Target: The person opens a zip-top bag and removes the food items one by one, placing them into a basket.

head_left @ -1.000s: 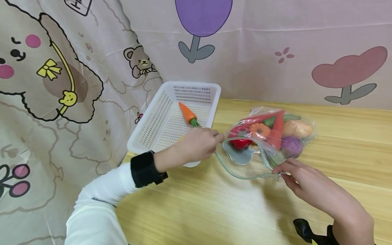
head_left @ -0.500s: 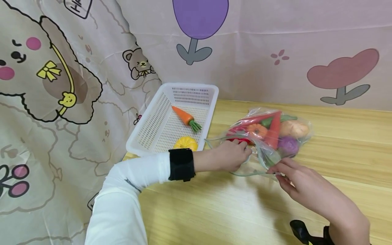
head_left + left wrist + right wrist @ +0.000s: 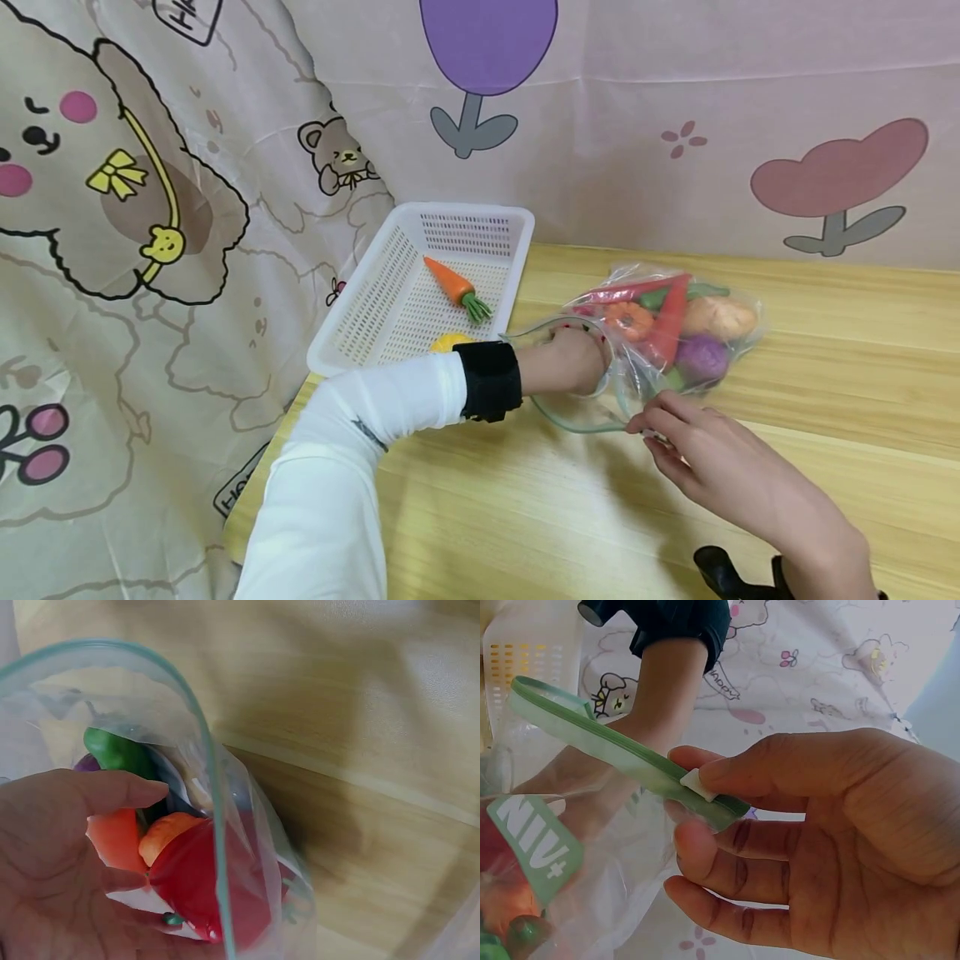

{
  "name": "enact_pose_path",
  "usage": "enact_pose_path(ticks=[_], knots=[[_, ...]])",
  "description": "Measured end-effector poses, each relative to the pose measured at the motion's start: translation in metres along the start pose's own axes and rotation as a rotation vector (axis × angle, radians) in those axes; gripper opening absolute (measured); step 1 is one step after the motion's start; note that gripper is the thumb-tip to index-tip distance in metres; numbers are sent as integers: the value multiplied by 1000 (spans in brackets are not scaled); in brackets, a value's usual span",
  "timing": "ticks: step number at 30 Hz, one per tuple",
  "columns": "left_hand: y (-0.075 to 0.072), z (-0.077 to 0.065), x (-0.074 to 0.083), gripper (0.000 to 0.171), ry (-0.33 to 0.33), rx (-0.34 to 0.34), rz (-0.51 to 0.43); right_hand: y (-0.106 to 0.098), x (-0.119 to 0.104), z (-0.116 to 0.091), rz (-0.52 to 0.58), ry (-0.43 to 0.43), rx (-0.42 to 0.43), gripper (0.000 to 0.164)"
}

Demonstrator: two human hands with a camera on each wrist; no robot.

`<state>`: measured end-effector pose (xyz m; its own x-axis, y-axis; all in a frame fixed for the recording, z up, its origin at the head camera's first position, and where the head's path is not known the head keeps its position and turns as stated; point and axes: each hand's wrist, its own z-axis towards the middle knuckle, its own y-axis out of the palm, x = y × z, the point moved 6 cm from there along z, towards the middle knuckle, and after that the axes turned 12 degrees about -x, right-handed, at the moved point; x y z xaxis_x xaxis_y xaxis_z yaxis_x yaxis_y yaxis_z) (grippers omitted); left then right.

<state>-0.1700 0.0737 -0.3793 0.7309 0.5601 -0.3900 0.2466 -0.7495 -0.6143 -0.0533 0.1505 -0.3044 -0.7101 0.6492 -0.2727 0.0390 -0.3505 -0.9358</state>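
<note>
Red rounded pepper (image 3: 184, 881) inside clear green-rimmed plastic bag (image 3: 581, 431), toward left end, right of white rectangular plastic basket (image 3: 472, 235). Left hand (image 3: 572, 360) inside, thumb spread wide from fingers; right hand (image 3: 708, 450) pinches rim (image 3: 604, 733). Advisable: rim taut, fingers wrapped under pepper.

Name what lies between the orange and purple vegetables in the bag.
In the head view, a red cone-shaped vegetable lies between the orange vegetable and the purple vegetable.

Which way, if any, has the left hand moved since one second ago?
Yes: in the head view, the left hand moved right, from the basket into the bag.
</note>
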Motion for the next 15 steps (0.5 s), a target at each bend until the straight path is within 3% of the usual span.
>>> enact_pose_path(ticks=[3,7,10,12,13,15], knots=[[0,5,1,50,14,-43,30,1,2,-1,9,18,-11,54],[0,8,4,43,56,-55,5,0,6,-2,30,59,-29,4],[-2,9,7,41,73,-25,54,-1,8,-4,41,85,-40,34],[-5,9,8,44,48,3,182,-2,8,-5,36,87,-43,33],[-6,10,9,46,29,15,292,-3,8,-5,36,92,-46,33],[-8,11,11,45,28,29,345,-3,8,-6,36,97,-47,33]])
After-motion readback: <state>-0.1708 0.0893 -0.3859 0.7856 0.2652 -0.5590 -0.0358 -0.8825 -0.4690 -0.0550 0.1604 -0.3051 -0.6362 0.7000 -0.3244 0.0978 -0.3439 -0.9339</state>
